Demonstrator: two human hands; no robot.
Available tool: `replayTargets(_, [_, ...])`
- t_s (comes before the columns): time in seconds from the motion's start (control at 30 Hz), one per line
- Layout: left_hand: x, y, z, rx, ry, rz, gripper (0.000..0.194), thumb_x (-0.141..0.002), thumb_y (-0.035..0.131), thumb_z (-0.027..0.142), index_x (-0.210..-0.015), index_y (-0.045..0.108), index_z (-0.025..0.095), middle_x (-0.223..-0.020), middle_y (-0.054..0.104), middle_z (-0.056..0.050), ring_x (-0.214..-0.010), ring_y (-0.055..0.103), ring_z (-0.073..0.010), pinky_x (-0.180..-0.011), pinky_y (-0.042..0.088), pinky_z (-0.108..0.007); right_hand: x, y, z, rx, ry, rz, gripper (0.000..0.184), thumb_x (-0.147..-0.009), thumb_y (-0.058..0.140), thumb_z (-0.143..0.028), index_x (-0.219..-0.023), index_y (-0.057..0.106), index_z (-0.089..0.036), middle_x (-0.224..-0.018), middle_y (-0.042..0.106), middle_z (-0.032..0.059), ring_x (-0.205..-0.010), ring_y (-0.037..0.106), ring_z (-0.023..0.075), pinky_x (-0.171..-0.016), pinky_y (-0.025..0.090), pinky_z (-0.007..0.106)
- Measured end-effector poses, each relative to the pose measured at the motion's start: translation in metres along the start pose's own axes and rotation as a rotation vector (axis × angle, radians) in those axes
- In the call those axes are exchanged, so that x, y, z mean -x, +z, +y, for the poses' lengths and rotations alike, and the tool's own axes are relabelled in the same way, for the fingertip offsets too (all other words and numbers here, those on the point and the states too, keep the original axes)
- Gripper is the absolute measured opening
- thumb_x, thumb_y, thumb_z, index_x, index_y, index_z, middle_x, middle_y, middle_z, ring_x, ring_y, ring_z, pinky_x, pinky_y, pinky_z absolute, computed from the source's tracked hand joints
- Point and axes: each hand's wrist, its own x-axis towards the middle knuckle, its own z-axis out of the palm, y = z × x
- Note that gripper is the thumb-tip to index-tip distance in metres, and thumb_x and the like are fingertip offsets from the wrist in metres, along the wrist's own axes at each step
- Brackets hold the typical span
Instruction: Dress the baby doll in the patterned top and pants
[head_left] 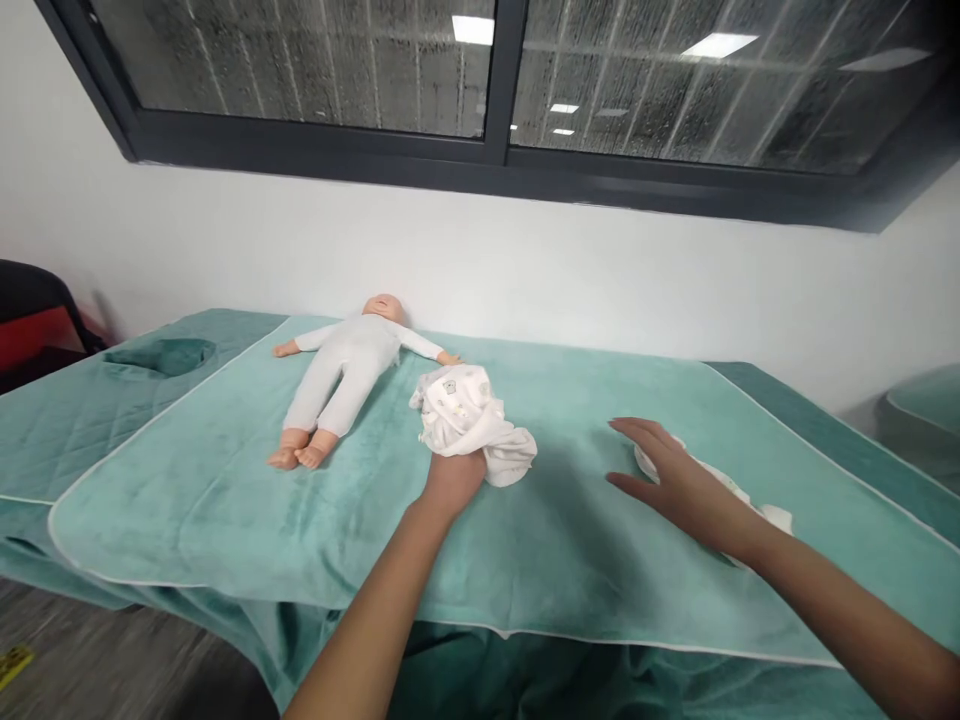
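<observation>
My left hand [454, 478] is closed on a bunched white baby garment [463, 410] with small printed figures; most of the fingers are hidden by the fabric. A baby doll [352, 360] in a white long-sleeved suit lies on its back to the left, arms spread and feet bare. One of its hands is close to the garment. My right hand [675, 482] hovers with fingers stretched out and thumb apart, holding nothing. Beneath and behind it lies another white cloth [776, 518], partly covered by the hand and forearm.
A pale green cover [247, 520] with white piping lies over a darker green bed [45, 440] with a dark opening at its left end. Behind stands a white wall [525, 260] under a dark-framed window [495, 150]. A black and red chair [37, 320] is at the left edge.
</observation>
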Motion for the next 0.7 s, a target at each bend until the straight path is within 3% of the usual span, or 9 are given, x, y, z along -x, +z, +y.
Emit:
replayTargets(0.17, [-0.007, -0.033, 0.046, -0.036, 0.117, -0.121, 0.048, -0.087, 0.036, 0.013, -0.129, 0.058, 0.023, -0.128, 0.065, -0.009, -0.133, 0.048, -0.0231, -0.117, 0.033, -0.047, -0.035, -0.014, -0.112, -0.49, -0.389, 0.18, 0.043, -0.091, 0.057, -0.042, -0.132, 0.047, -0.03, -0.137, 0.05, 0.0071, -0.127, 0.048, 0.0242, -0.103, 0.045, 0.043])
replayTargets(0.27, [-0.007, -0.057, 0.065, -0.086, 0.116, -0.191, 0.048, -0.084, 0.039, 0.009, -0.126, 0.059, 0.021, -0.125, 0.065, -0.01, -0.13, 0.05, -0.0254, -0.112, 0.037, -0.05, -0.052, -0.017, -0.145, -0.602, -0.462, 0.069, 0.014, -0.091, 0.058, -0.036, -0.1, 0.059, -0.025, -0.105, 0.063, 0.0044, -0.099, 0.059, 0.0201, -0.088, 0.049, 0.036])
replayTargets(0.37, [-0.005, -0.076, 0.072, -0.146, 0.104, -0.212, 0.045, -0.082, 0.041, 0.007, -0.121, 0.061, 0.02, -0.12, 0.067, -0.011, -0.123, 0.055, -0.0254, -0.108, 0.042, -0.047, -0.058, -0.014, -0.158, -0.688, -0.498, -0.035, 0.015, -0.09, 0.058, -0.034, -0.082, 0.055, -0.022, -0.092, 0.062, 0.0019, -0.087, 0.058, 0.0168, -0.081, 0.047, 0.031])
replayTargets(0.47, [-0.003, -0.088, 0.069, -0.224, 0.076, -0.234, 0.037, -0.085, 0.042, 0.012, -0.114, 0.064, 0.018, -0.115, 0.069, -0.011, -0.114, 0.06, -0.0257, -0.103, 0.046, -0.044, -0.061, -0.014, -0.158, -0.608, -0.449, -0.02, 0.019, -0.087, 0.059, -0.033, -0.075, 0.049, -0.022, -0.079, 0.059, -0.0011, -0.074, 0.055, 0.014, -0.07, 0.044, 0.026])
replayTargets(0.6, [0.0, -0.105, 0.062, -0.407, -0.014, -0.135, 0.035, -0.087, 0.045, 0.018, -0.117, 0.063, 0.02, -0.118, 0.067, -0.011, -0.119, 0.058, -0.0284, -0.107, 0.043, -0.045, -0.065, -0.029, -0.146, -0.239, -0.239, 0.296, 0.016, -0.081, 0.058, -0.027, -0.073, 0.045, -0.023, -0.061, 0.047, -0.0052, -0.054, 0.04, 0.0116, -0.055, 0.03, 0.026])
replayTargets(0.7, [0.004, -0.115, 0.062, -0.478, -0.004, -0.081, 0.041, -0.086, 0.048, 0.018, -0.125, 0.059, 0.021, -0.125, 0.065, -0.01, -0.125, 0.053, -0.0293, -0.112, 0.038, -0.047, -0.068, -0.046, -0.135, -0.177, -0.122, 0.52, 0.012, -0.081, 0.058, -0.028, -0.079, 0.047, -0.023, -0.062, 0.048, -0.0048, -0.054, 0.043, 0.0123, -0.055, 0.032, 0.026])
